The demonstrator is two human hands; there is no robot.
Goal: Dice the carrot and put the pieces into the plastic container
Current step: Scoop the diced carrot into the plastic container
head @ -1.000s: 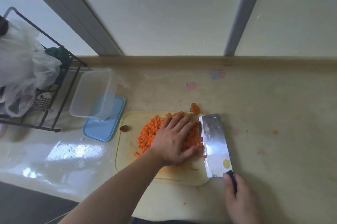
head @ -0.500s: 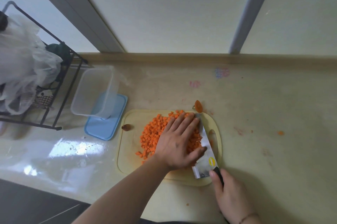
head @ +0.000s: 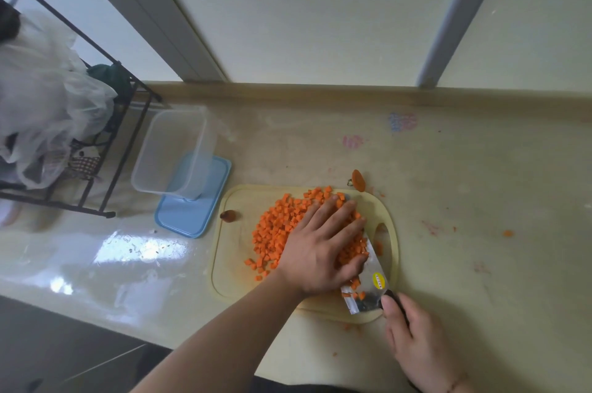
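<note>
No readable text showing anywhere. Cleaver blade (head: 368,288) carrying round yellow sticker (head: 379,280) with small red mark across middle, possibly line of characters, too small and blurred for reading. Table (head: 480,200) showing faded scribbles near back edge: blue-and-pink patch (head: 402,122) and pink patch (head: 353,141), neither forming legible letters or numbers. Blue lid (head: 195,216) showing no print.
</note>
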